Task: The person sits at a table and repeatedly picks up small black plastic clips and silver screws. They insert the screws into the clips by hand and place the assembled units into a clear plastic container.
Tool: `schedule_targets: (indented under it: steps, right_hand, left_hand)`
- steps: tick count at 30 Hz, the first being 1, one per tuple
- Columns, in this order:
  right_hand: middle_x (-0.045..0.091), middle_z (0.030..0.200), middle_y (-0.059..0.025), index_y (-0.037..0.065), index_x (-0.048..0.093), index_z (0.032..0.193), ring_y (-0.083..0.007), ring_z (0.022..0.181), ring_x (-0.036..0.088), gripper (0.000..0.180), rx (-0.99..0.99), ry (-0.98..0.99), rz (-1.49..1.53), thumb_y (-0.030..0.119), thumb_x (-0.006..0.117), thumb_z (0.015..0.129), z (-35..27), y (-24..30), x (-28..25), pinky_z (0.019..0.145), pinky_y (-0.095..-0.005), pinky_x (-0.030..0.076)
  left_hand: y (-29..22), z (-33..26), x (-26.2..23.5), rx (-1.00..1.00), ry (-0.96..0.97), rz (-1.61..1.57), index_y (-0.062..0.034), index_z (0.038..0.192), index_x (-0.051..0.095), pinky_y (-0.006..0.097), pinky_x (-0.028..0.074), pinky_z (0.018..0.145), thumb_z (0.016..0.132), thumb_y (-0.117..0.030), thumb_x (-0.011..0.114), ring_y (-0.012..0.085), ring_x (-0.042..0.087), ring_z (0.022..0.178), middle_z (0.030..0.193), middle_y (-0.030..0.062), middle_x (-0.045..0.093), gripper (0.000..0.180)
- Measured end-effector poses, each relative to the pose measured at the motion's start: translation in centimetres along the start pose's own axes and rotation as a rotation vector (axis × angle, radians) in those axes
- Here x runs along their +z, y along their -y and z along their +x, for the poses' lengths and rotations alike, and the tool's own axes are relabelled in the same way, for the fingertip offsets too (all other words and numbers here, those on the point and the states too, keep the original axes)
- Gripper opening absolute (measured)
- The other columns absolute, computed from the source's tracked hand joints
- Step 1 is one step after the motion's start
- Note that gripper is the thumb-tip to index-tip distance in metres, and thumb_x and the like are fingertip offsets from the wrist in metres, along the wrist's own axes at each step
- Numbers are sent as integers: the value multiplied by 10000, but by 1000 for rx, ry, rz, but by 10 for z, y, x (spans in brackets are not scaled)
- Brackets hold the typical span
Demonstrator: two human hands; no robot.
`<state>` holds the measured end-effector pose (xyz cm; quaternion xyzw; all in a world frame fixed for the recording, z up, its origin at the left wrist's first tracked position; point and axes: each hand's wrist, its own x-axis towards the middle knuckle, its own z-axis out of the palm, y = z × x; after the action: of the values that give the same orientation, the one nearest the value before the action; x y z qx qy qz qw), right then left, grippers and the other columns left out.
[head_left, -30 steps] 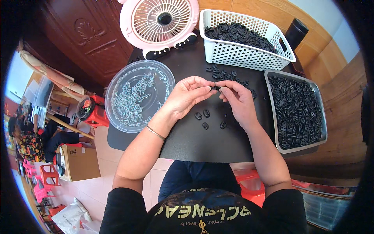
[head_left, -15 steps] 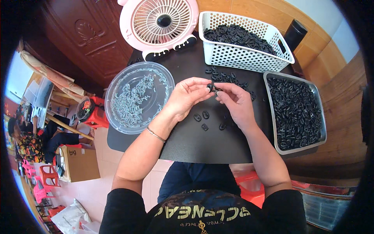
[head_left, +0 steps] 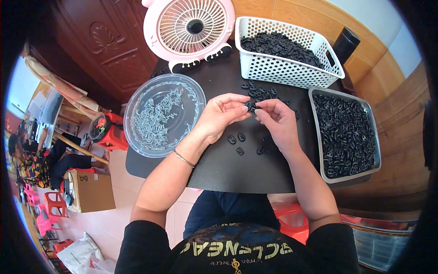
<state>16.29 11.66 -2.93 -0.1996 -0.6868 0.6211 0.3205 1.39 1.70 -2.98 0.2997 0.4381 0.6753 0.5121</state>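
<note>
Above the middle of the black table, my left hand (head_left: 221, 117) and my right hand (head_left: 279, 122) meet at the fingertips. Both pinch a small black plastic cord lock piece (head_left: 249, 106), partly hidden by the fingers; I cannot tell whether it is one part or two. Below the hands lie a few loose oval two-holed cord lock pieces (head_left: 241, 136). A heap of similar black pieces (head_left: 258, 91) lies just beyond the fingertips. Left of my left hand stands a clear round tub (head_left: 129, 132) holding many small silvery springs (head_left: 155, 118).
A white perforated basket (head_left: 292, 77) of black parts stands at the back right. A metal tray (head_left: 323, 160), also full of black parts, is at the right. A pink fan (head_left: 189, 27) stands at the back. Far left, a person (head_left: 34, 160) sits near a cardboard box (head_left: 94, 191).
The fingertips have drawn slightly closer together around the black piece. The view has shifted a little; the loose pieces and containers stay in place on the table.
</note>
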Motion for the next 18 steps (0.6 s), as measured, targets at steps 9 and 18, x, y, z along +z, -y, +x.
schedule_targets:
  steps: [9,18]
  right_hand:
    - [610,805,-43,15,579,912,-85,701,582,141,23,-5,6,46,629,784,0,0,0,640,-210,476]
    - [613,781,-44,25,564,881,-86,679,586,141,56,-14,57,70,651,780,-1,2,0,592,-202,460]
  left_hand:
    - [1,-1,2,52,13,71,-2,1026,590,225,511,722,796,-19,620,118,613,743,815,59,633,232]
    - [-1,-2,5,107,35,120,2,1017,600,209,491,682,785,-3,624,107,606,735,817,60,636,233]
